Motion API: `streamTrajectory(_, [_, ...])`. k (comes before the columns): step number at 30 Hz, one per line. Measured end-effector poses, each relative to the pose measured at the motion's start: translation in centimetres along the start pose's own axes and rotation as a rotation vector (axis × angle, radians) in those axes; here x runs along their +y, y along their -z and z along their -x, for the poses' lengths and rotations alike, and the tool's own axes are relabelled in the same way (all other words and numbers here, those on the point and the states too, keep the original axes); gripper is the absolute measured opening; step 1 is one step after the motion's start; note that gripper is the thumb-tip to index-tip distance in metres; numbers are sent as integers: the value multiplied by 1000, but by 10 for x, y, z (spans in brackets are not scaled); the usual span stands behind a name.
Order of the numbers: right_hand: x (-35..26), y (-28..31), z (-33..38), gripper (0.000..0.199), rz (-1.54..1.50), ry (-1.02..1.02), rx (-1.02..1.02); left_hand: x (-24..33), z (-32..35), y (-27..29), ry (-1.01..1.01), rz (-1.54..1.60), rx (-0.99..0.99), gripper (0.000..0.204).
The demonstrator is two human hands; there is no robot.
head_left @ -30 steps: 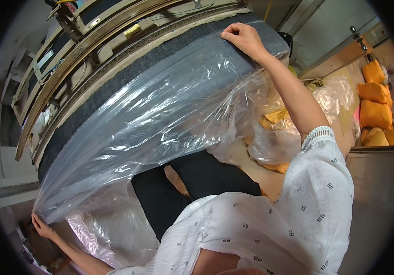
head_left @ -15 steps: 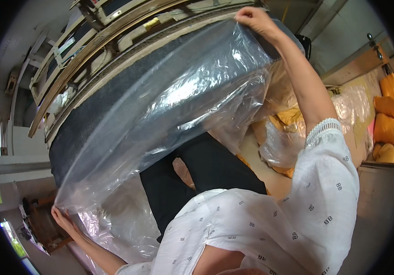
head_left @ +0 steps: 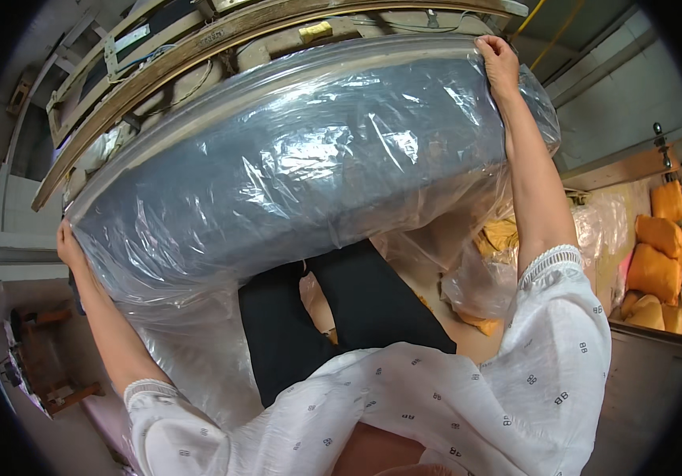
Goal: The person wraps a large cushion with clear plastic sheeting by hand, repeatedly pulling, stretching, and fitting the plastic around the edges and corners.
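A wide sheet of clear plastic film (head_left: 301, 151) stretches between my two hands over a dark padded surface. My left hand (head_left: 70, 244) pinches the film's far edge at the left end. At the far right, my right hand (head_left: 498, 65) has its fingers closed on the same edge. Between them the edge runs taut in a curve along the pale rim at the back of the dark surface. Creased and shiny, the film drapes toward me and hangs down in front of my legs.
Beyond the film stands a machine frame with a long wooden rail (head_left: 198, 49). Orange bundles (head_left: 655, 268) are stacked at the right, near crumpled clear plastic and yellow cloth (head_left: 500, 237). A wooden stool-like piece (head_left: 51, 357) lies at lower left.
Both hands have carried the film's edge away from me, the left upward and the right outward to the right. The film now covers nearly all of the dark surface.
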State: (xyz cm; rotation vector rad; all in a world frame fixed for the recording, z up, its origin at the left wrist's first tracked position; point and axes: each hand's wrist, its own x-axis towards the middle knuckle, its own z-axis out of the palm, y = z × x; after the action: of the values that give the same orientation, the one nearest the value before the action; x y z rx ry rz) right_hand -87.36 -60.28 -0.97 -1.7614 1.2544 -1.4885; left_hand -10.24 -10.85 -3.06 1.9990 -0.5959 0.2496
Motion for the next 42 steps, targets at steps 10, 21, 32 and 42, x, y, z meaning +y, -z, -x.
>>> streamTrajectory(10, [-1, -15, -26, 28, 342, 42, 21, 6, -42, 1, -28, -63, -42, 37])
streamTrajectory(21, [5, -14, -28, 38, 342, 24, 155, -40, -58, 31, 240, 168, 76, 27])
streamTrajectory(32, [-14, -21, -21, 34, 351, 264, 299, -20, -36, 32, -3, -178, -50, 34])
streamTrajectory(42, [-125, -12, 110, 43, -429, -488, -298, 80, 36, 268, 74, 188, 236, 42])
